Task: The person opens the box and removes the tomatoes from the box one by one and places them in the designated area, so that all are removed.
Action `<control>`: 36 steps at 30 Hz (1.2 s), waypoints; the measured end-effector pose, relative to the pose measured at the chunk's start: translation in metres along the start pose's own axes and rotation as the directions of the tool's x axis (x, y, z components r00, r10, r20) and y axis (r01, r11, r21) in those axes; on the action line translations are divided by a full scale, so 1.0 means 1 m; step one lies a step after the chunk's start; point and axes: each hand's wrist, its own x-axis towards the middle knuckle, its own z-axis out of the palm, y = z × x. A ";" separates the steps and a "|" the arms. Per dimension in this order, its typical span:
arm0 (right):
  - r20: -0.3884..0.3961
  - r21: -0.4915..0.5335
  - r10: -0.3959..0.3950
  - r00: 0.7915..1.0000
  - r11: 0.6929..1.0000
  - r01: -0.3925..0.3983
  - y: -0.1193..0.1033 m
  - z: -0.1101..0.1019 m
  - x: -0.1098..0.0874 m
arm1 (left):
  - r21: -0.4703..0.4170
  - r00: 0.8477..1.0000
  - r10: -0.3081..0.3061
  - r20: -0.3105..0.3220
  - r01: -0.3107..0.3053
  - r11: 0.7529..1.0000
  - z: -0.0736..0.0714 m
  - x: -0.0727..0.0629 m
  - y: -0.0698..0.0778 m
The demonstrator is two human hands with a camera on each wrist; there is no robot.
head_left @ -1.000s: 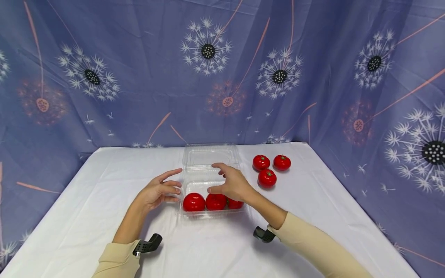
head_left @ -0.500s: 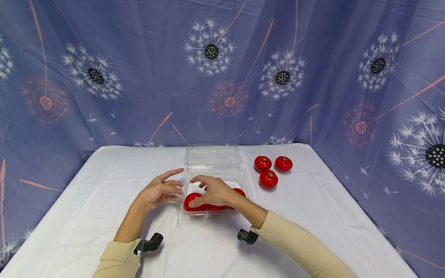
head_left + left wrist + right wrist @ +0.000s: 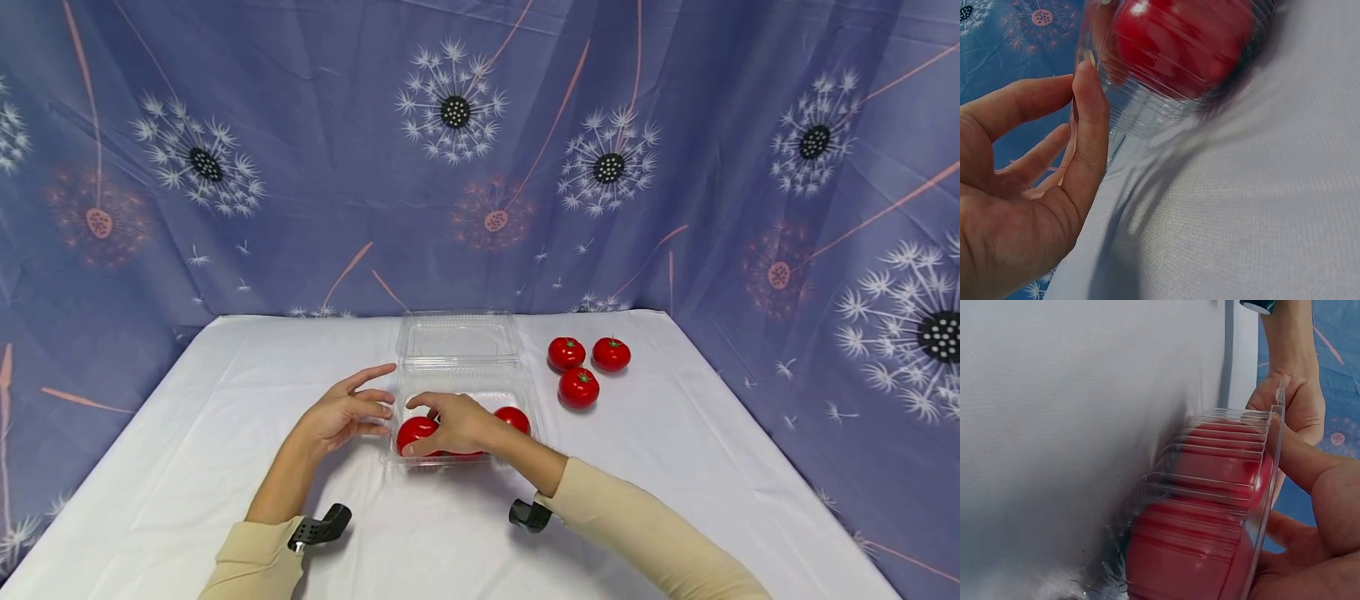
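Head: one clear box (image 3: 459, 364) holds three tomatoes (image 3: 513, 419); three more tomatoes (image 3: 578, 388) stand right of it. The right hand (image 3: 459, 423) curves over the leftmost tomato (image 3: 416, 431); whether clamped, I cannot tell. Left wrist: the left hand (image 3: 1022, 212) pinches the box's edge. Right wrist: two tomatoes show through the box.

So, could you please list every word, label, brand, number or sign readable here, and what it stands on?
There are none: no text can be read in any view. The tomatoes and box show no lettering; the backdrop shows only a floral print.
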 end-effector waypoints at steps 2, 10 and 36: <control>0.009 -0.014 0.011 1.000 1.000 -0.011 0.000 0.000 0.000 | -0.005 1.000 -0.001 -0.003 0.001 1.000 0.000 0.000 0.000; 0.027 -0.040 0.017 0.999 0.999 -0.016 -0.001 0.001 0.001 | -0.027 1.000 0.008 0.012 -0.008 1.000 -0.003 -0.002 0.001; -0.228 0.124 0.094 0.969 0.990 -0.067 0.005 -0.005 0.004 | -0.003 1.000 -0.020 -0.012 0.020 1.000 0.001 0.000 0.000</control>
